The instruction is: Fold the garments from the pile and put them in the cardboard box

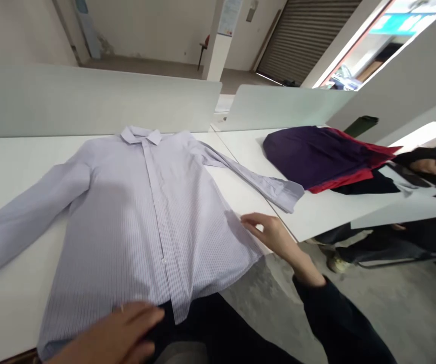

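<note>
A pale lavender striped button-up shirt [127, 202] lies spread front side up, its collar toward the far side and its hem hanging at the near edge. Both sleeves stretch outward. At the shirt's side edge, near the lower right, my right hand [271, 232] has thumb and fingers together in a pinch on the fabric. Low in the view, my left hand [115, 333] is over the bottom hem, somewhat blurred, with fingers stretched out. Whether it touches the cloth is hard to tell.
The shirt lies on a white table [16, 156] backed by a frosted divider [100, 101]. On the adjoining table, dark purple cloth [312, 154] and red cloth [382, 156] are piled beside the right cuff. Another person in dark clothes sits at the far right.
</note>
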Action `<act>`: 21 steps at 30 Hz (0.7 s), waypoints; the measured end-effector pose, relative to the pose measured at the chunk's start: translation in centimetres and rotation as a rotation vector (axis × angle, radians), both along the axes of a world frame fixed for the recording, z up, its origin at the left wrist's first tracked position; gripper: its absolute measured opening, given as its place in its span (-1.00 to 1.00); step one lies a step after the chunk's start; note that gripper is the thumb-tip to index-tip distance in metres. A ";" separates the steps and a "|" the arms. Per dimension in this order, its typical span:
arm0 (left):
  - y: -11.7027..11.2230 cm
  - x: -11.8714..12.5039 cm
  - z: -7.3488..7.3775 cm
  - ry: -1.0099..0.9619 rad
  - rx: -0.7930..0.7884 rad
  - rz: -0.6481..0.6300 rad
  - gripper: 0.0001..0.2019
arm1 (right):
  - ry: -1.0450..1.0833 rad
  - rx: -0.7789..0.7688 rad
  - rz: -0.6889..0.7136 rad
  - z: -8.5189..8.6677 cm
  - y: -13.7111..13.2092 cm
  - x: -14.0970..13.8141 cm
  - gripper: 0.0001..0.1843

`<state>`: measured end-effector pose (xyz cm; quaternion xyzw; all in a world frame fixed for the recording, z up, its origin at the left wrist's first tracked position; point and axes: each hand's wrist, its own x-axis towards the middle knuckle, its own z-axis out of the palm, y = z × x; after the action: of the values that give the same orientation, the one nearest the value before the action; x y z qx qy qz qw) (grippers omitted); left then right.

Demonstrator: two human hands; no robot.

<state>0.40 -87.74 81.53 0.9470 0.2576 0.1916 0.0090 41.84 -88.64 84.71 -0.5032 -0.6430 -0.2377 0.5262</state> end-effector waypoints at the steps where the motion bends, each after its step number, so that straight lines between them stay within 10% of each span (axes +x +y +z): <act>1: 0.6 0.4 1.7 0.010 0.107 0.049 -0.55 | 0.111 0.014 0.001 -2.5 -0.6 0.3 -0.76; 5: 5.1 4.6 10.0 -0.003 0.595 0.222 -0.42 | 0.404 0.063 -0.045 -9.8 -1.5 0.3 -0.77; 9: 10.0 9.5 16.2 -0.098 0.736 0.370 -0.38 | 0.305 0.167 -0.158 -11.0 -0.5 -0.3 -0.70; 21: 13.2 10.9 16.4 -0.119 0.761 0.569 -0.38 | 0.014 0.602 -0.293 -11.3 3.3 1.9 -0.81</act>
<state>11.30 -74.53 97.96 0.7623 0.4172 0.3210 -0.3765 43.76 -85.37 73.45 -0.4138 -0.4612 -0.4866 0.6158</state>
